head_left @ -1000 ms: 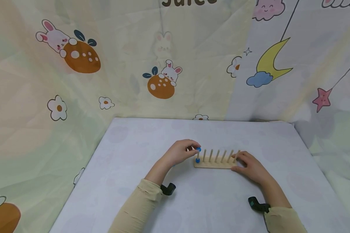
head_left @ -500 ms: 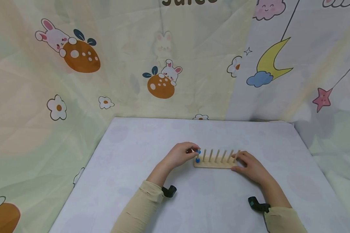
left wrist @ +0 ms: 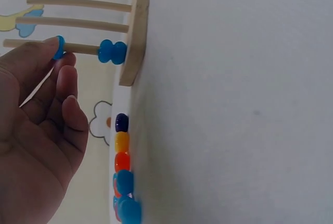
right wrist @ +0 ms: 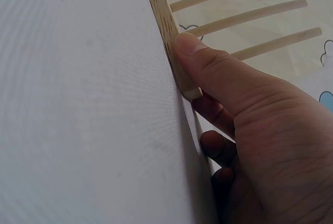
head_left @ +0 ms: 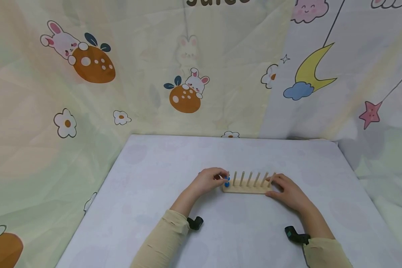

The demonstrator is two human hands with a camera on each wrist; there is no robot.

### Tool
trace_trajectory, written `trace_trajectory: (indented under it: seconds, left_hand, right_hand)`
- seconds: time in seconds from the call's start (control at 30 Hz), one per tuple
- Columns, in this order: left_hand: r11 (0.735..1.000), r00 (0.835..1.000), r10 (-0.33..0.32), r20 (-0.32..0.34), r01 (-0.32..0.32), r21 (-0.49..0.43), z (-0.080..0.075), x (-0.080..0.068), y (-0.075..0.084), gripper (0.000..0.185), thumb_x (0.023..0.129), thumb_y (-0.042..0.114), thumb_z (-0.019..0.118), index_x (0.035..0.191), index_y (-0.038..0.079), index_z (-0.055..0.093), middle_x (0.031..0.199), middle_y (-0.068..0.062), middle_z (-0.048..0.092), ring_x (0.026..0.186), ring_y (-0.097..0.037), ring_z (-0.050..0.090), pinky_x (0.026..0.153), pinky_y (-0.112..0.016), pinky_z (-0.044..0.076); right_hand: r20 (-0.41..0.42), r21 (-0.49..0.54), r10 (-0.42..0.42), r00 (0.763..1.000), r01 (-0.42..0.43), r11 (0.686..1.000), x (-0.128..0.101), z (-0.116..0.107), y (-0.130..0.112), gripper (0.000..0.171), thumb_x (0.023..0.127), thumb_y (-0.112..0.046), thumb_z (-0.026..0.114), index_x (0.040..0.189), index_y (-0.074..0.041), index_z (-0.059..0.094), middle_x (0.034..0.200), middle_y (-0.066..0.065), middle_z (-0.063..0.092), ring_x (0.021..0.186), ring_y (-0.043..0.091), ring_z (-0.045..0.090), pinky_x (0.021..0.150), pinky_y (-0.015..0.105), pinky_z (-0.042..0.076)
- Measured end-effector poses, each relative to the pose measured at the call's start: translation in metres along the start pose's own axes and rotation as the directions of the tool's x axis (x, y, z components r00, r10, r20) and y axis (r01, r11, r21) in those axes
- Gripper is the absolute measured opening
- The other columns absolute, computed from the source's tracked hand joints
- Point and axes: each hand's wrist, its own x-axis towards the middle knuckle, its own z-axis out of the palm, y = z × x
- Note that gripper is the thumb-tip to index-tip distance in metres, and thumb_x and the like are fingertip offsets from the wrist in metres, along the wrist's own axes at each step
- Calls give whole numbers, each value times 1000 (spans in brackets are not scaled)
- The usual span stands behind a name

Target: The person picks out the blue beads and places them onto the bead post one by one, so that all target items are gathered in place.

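Note:
A wooden peg board [head_left: 246, 190] with a row of upright pegs stands on the table. My left hand [head_left: 207, 181] pinches a blue bead [left wrist: 60, 47] between thumb and finger, partway down the leftmost peg. Below it on that peg, a blue double-lobed piece [left wrist: 112, 51] sits against the base. At the other end, my right hand [head_left: 289, 191] grips the base's right end, its thumb [right wrist: 190, 44] on the near side and fingers partly hidden behind. The pegs [right wrist: 255, 18] near the right hand carry no beads.
Several loose beads lie on the table in the left wrist view: a dark purple bead [left wrist: 122, 123], a yellow bead [left wrist: 122, 142], an orange bead [left wrist: 122, 162] and blue ones [left wrist: 129, 209]. The white tabletop [head_left: 248, 230] ends at a patterned cloth backdrop [head_left: 137, 74].
My left hand has moved down along the leftmost peg, bringing the pinched blue bead from the peg's top toward the blue piece below. The right hand and the board have stayed still.

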Motion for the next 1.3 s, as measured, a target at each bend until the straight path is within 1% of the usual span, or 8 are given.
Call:
trace_trajectory:
  seconds: [0.17,0.3,0.57,0.7,0.93,1.03,1.17,1.3]
  left_hand:
    - [1000,1000,-16,9,16,14,5,0,-5,22,95,32,67,115,23,70,111,7,70,92,-6,62,77,-21,50]
    - [999,1000,-23,13,22,47,6,0,-7,24,95,32,66,116,22,70,112,6,70,94,-6,62,79,-22,50]
    - [993,998,-48,39,44,112,10,1,-11,26,95,31,67,119,21,69,105,8,68,89,-4,57,76,-19,48]
    - [992,997,-58,51,51,119,10,-1,-11,28,96,31,66,122,21,69,104,8,68,89,-5,57,76,-20,48]
    - [992,995,-72,64,65,104,8,-5,-10,32,96,33,64,126,22,67,106,8,68,88,-5,57,76,-20,49]
    - [993,997,-66,51,61,98,4,-9,-9,32,97,33,63,127,22,67,107,8,69,87,-5,57,74,-21,48]
    - [992,998,-61,2,61,108,-4,-18,-13,32,97,33,63,127,22,67,107,8,69,86,-6,57,75,-24,49]
    - [991,994,-95,-51,99,86,-15,-30,-21,30,96,31,65,125,22,68,111,8,68,91,-9,58,81,-28,50]
  right_hand:
    - [-4,2,2,1000,-2,1000,0,-1,-1,52,83,-49,75,124,-20,63,124,4,58,124,31,52,102,55,40]
    - [-1,7,4,1000,-4,1000,0,-1,-1,52,83,-49,75,124,-20,63,124,4,59,124,31,51,102,55,40]
    - [-6,1,5,1000,-5,1000,0,0,-1,52,83,-49,76,124,-20,63,124,5,59,124,32,51,102,56,40]
    - [-16,-4,-1,1000,1,1000,-1,0,0,51,83,-47,76,124,-19,64,123,5,59,122,33,52,100,57,40]
    - [-3,-8,6,1000,-6,1000,-1,-1,-1,51,84,-48,75,124,-19,63,125,6,58,123,33,51,101,57,40]
    - [-5,-7,4,1000,-4,1000,0,-2,-1,52,83,-48,76,124,-19,64,125,6,58,122,33,52,100,57,40]
    - [-2,-3,11,1000,-11,1000,0,-1,-1,53,83,-50,75,124,-20,63,124,6,58,122,32,52,100,56,41]
    - [-1,-3,16,1000,-16,1000,0,-2,-1,53,83,-51,74,125,-20,63,124,6,58,123,32,52,100,56,40]
